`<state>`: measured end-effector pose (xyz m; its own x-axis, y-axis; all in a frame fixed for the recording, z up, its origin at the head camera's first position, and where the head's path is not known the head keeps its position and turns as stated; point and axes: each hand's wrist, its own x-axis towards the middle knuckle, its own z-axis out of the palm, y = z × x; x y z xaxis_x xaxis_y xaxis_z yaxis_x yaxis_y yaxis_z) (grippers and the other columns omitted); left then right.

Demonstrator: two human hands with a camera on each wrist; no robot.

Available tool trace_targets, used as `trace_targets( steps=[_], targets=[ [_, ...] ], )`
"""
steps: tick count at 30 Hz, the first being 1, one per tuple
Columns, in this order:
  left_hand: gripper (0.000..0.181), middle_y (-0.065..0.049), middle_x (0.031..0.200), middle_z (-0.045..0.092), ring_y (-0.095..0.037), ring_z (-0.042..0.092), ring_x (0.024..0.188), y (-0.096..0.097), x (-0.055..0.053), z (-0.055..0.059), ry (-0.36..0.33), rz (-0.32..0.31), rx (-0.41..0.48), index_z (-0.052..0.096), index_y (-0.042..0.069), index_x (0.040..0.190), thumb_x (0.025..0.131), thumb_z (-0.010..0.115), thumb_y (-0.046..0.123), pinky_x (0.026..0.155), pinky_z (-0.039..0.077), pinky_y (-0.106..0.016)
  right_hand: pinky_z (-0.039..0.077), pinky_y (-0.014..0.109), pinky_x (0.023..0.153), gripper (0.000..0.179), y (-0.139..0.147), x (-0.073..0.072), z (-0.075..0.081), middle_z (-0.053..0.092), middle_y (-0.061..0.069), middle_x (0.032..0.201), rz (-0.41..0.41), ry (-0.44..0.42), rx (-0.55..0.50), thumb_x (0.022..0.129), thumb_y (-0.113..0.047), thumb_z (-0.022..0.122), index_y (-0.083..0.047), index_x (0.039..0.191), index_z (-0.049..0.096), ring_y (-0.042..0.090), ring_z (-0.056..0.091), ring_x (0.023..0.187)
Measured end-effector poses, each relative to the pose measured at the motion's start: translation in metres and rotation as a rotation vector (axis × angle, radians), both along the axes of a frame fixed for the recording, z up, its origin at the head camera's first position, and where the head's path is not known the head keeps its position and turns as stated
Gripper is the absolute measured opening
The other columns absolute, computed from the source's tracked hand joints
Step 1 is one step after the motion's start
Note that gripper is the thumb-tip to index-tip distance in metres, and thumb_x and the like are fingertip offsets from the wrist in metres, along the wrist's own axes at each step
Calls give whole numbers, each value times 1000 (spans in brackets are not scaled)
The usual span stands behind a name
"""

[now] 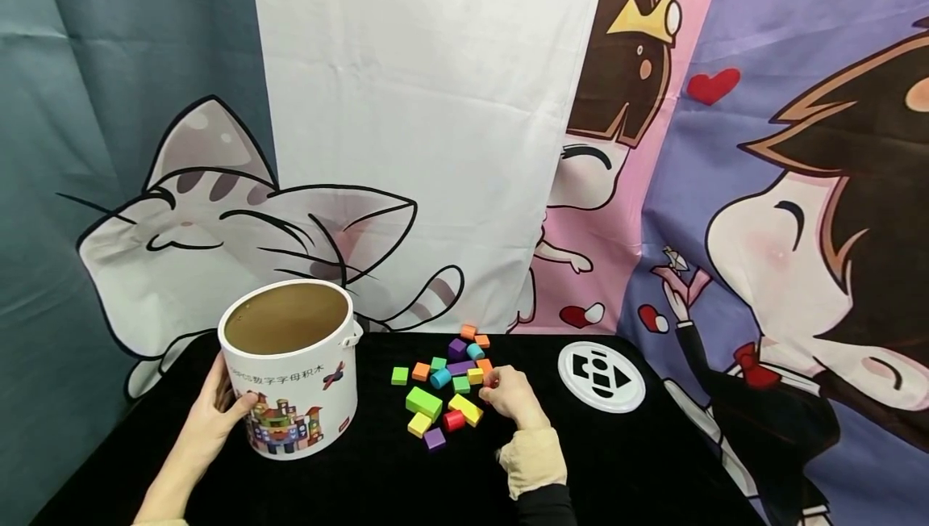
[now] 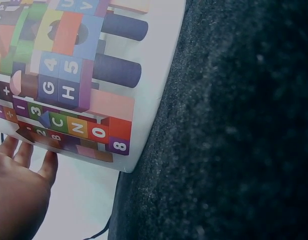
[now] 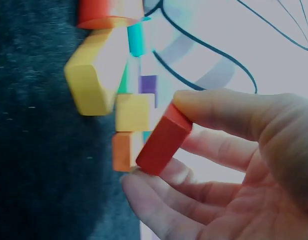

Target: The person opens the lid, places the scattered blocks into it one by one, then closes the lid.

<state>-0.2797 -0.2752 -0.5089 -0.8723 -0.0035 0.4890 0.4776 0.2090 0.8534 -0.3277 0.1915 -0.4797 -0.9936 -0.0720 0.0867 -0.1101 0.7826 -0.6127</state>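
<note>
A white bucket [image 1: 286, 348] printed with toy blocks stands at the left of the black table, its top uncovered. My left hand [image 1: 218, 409] rests on the bucket's left side, thumb toward the front; in the left wrist view, extended fingers of that hand [image 2: 26, 185] touch the printed wall. My right hand [image 1: 511, 397] is at the right edge of the loose blocks. Between thumb and fingers it pinches a red block [image 3: 165, 140]. Near it lie a long yellow block [image 1: 466, 410], a red cylinder [image 1: 454, 420] and a small orange block [image 3: 124, 151].
Several more coloured blocks, among them a large green block [image 1: 424, 403] and a purple block [image 1: 435, 439], lie scattered between bucket and right hand. A round white lid with shaped holes [image 1: 631, 393] lies at the right. A printed curtain [image 1: 435, 106] hangs behind the table.
</note>
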Motion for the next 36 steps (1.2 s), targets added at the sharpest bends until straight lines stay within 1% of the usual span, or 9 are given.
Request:
trace_targets(
  steps=[5, 8, 12, 18, 22, 27, 31, 34, 36],
  targets=[
    [85, 0, 162, 12, 7, 22, 133, -2, 1, 1, -3, 12, -11, 5, 24, 159, 97, 58, -1, 101, 22, -5, 47, 31, 60, 12, -4, 5, 14, 62, -1, 71, 43, 30, 8, 80, -8, 77, -9, 82, 65, 14, 56, 65],
    [86, -1, 162, 13, 7, 23, 133, -3, 1, 2, 4, 6, -9, 5, 23, 159, 96, 57, -3, 101, 23, -5, 48, 32, 63, 12, -9, 8, 26, 62, 0, 76, 59, 63, 13, 80, -10, 78, -7, 88, 68, 15, 55, 68],
    [86, 0, 161, 14, 7, 24, 132, -4, 1, 3, -2, 6, -15, 4, 25, 159, 97, 57, -2, 101, 23, -5, 50, 34, 67, 17, -15, 14, 40, 64, 2, 81, 101, 107, 4, 82, -10, 77, -4, 96, 71, 16, 57, 72],
    [86, 1, 162, 13, 6, 23, 133, -6, 2, 5, -5, 9, -21, 4, 26, 159, 97, 57, -1, 100, 23, -5, 50, 34, 67, 10, -25, 23, 60, 64, 1, 83, 163, 177, 34, 82, -12, 76, -10, 90, 70, 16, 57, 75],
    [86, 1, 162, 13, 6, 22, 133, -4, 2, 6, 1, 6, -11, 5, 25, 159, 97, 57, -2, 100, 23, -5, 49, 33, 69, 9, -31, 33, 73, 62, 2, 88, 212, 221, 55, 84, -14, 75, -11, 91, 70, 16, 56, 79],
    [87, -3, 162, 13, 7, 23, 133, -1, 1, 3, 3, 3, -22, 5, 25, 159, 96, 58, -2, 99, 24, -5, 48, 27, 66, 11, -38, 52, 90, 58, -3, 81, 279, 300, 6, 84, -13, 75, -12, 95, 71, 12, 55, 74],
    [87, -3, 162, 14, 7, 22, 133, 0, 0, 1, 1, 9, -33, 6, 26, 159, 96, 59, -2, 99, 25, -5, 48, 24, 61, 11, -55, 62, 107, 58, -7, 76, 354, 380, -20, 84, -10, 74, -10, 95, 71, 8, 55, 67],
    [87, -3, 162, 13, 6, 22, 134, 0, 0, 2, -3, 10, -26, 6, 27, 159, 96, 59, -2, 100, 24, -5, 47, 23, 64, 9, -74, 67, 124, 58, -6, 79, 399, 422, 5, 85, -11, 72, -11, 94, 71, 9, 55, 70],
    [87, -6, 163, 12, 6, 21, 134, 0, 1, 2, -6, 9, -21, 6, 26, 159, 96, 59, -2, 100, 24, -5, 46, 22, 65, 9, -89, 70, 136, 58, -4, 82, 416, 445, 28, 86, -12, 71, -12, 95, 71, 10, 54, 74]
  ],
)
